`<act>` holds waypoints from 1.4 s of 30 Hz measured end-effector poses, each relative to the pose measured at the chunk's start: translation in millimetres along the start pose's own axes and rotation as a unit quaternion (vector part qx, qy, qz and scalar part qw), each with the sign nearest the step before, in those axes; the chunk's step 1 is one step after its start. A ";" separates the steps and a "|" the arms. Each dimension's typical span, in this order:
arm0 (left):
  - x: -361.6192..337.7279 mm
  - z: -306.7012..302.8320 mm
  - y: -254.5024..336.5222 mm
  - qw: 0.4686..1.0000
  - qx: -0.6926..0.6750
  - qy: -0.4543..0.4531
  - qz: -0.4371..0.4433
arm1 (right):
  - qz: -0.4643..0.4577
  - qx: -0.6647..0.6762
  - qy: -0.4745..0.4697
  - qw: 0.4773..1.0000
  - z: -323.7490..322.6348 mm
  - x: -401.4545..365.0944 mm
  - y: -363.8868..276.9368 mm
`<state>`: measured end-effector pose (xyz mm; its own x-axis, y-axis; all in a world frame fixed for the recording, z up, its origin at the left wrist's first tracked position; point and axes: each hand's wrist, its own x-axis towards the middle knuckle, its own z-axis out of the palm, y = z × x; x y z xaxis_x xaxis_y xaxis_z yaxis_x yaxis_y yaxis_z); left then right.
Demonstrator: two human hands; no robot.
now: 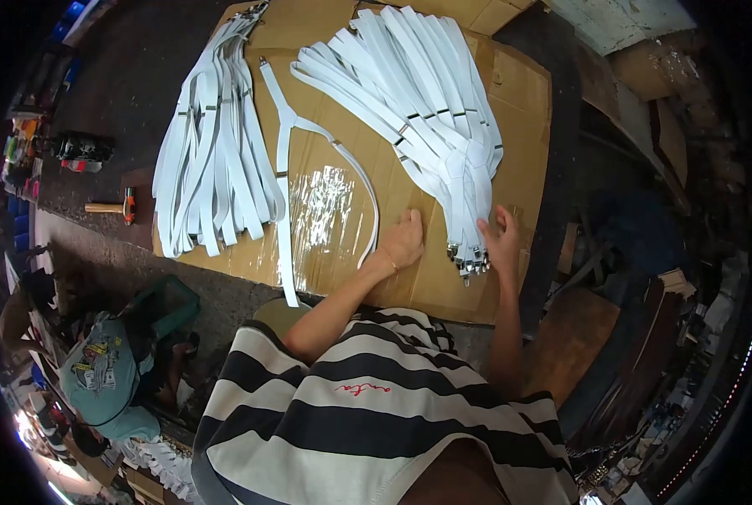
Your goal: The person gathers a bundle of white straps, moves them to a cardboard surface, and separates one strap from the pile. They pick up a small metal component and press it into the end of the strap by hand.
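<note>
Flattened cardboard (519, 109) covers a table and carries white elastic suspender straps. One single strap (285, 160) lies spread in a Y shape at the middle. A fanned pile of straps (409, 93) lies at the right, its metal clips (470, 257) gathered near the front edge. My right hand (502, 240) rests on the cardboard beside those clips, fingers touching them. My left hand (403, 240) lies loosely curled on the cardboard, next to the end of the single strap. Neither hand visibly grips anything.
A second pile of white straps (212, 160) lies at the left of the cardboard. A hammer (111, 206) lies on the dark surface further left. Another person in a pale blue shirt (98, 370) sits low at the left. Clutter and boxes fill the right side.
</note>
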<state>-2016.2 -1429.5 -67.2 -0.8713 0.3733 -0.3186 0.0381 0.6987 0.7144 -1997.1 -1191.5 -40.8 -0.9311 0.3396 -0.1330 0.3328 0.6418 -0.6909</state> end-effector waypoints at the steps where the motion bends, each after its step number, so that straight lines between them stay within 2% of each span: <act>1: -0.3 -0.9 -5.8 0.998 0.012 -0.004 0.054 | -0.002 0.013 0.010 1.000 -0.3 3.3 -10.6; 2: 0.8 -3.1 -11.6 0.994 0.026 -0.006 0.107 | -0.006 0.028 0.019 0.999 -0.3 6.2 -21.7; 3: 2.5 -7.7 -17.6 0.994 0.027 -0.002 0.105 | -0.027 0.016 0.032 0.999 0.9 6.0 -32.8; 5: 0.8 -17.3 -28.4 0.989 -0.009 -0.077 0.126 | -0.065 0.016 0.044 0.997 4.5 -3.5 -52.6; 7: -8.2 -24.2 -34.5 0.987 -0.020 -0.056 0.147 | -0.107 0.020 0.056 0.992 16.9 -14.4 -64.1; 9: -23.1 -26.3 -32.7 0.985 -0.031 -0.036 0.164 | -0.081 0.115 -0.103 0.985 32.6 -37.4 -67.4; 11: -45.2 -27.3 -14.9 0.992 -0.035 -0.065 0.105 | -0.091 0.195 -0.194 0.957 57.0 -68.7 -69.4; 12: -57.2 -24.6 -8.5 0.993 -0.032 -0.060 0.094 | -0.094 0.200 -0.204 0.954 65.7 -81.5 -67.8; 14: -82.5 -15.6 3.4 0.997 -0.025 0.017 0.073 | -0.047 0.278 -0.248 0.927 78.2 -103.4 -61.7; 16: -97.5 -3.4 5.2 0.998 -0.026 0.036 0.037 | -0.067 0.288 -0.263 0.918 82.2 -108.4 -49.6; 18: -117.2 8.2 7.9 0.995 -0.085 0.056 0.002 | -0.047 0.310 -0.351 0.883 81.2 -112.1 -33.9; 19: -125.1 14.1 6.8 0.992 -0.090 0.085 0.033 | -0.051 0.313 -0.358 0.878 81.1 -112.3 -30.9; 21: -131.6 15.9 1.8 0.987 -0.131 0.084 0.041 | 0.060 0.317 -0.442 0.837 78.0 -108.4 -28.1; 22: -133.0 14.6 -0.3 0.980 -0.177 0.075 0.055 | 0.052 0.315 -0.448 0.835 75.3 -103.9 -24.5; 23: -135.8 10.7 -5.5 0.981 -0.168 0.085 0.043 | 0.088 0.322 -0.405 0.851 72.8 -97.7 -20.6; 24: -139.0 0.6 -25.8 0.984 -0.125 0.124 -0.023 | 0.119 0.325 -0.368 0.863 74.1 -89.3 -24.0; 26: -147.2 -13.6 -46.5 0.969 0.013 0.211 -0.130 | 0.105 0.327 -0.359 0.868 71.4 -77.6 -20.9; 28: -158.2 -35.7 -55.8 0.927 0.124 0.255 -0.245 | 0.092 0.329 -0.344 0.875 70.1 -69.1 -21.8; 30: -163.3 -39.6 -78.3 0.882 0.160 0.316 -0.311 | 0.062 0.331 -0.297 0.893 71.8 -66.0 -24.1; 31: -163.0 -39.5 -90.5 0.885 0.160 0.295 -0.321 | 0.066 0.348 -0.259 0.899 77.6 -65.4 -24.2; 32: -162.3 -38.9 -101.6 0.889 0.160 0.273 -0.331 | 0.062 0.348 -0.256 0.900 83.4 -64.5 -24.2; 34: -162.1 -40.8 -96.1 0.927 0.120 0.255 -0.246 | 0.026 0.219 -0.225 0.949 91.4 -60.3 -26.0; 36: -158.6 -31.6 -107.8 0.957 0.149 0.197 -0.149 | 0.024 0.202 -0.188 0.961 101.4 -62.9 -36.6; 38: -159.3 -46.2 -95.9 0.974 0.143 0.138 -0.107 | -0.015 0.067 -0.120 0.990 113.3 -63.3 -41.7; 40: -151.6 -65.0 -91.2 0.978 0.137 0.102 -0.122 | -0.011 0.060 -0.084 0.995 120.1 -66.1 -53.2; 42: -143.9 -94.3 -86.6 0.979 0.130 0.068 -0.138 | -0.041 -0.018 -0.052 0.998 125.9 -65.5 -56.3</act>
<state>-1940.3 -1601.3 -24.4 -0.9222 0.0753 -0.3793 -0.1009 0.9000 0.4240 -1973.6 -1336.5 -82.6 -0.9653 0.2124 -0.1517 0.2580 0.6889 -0.6774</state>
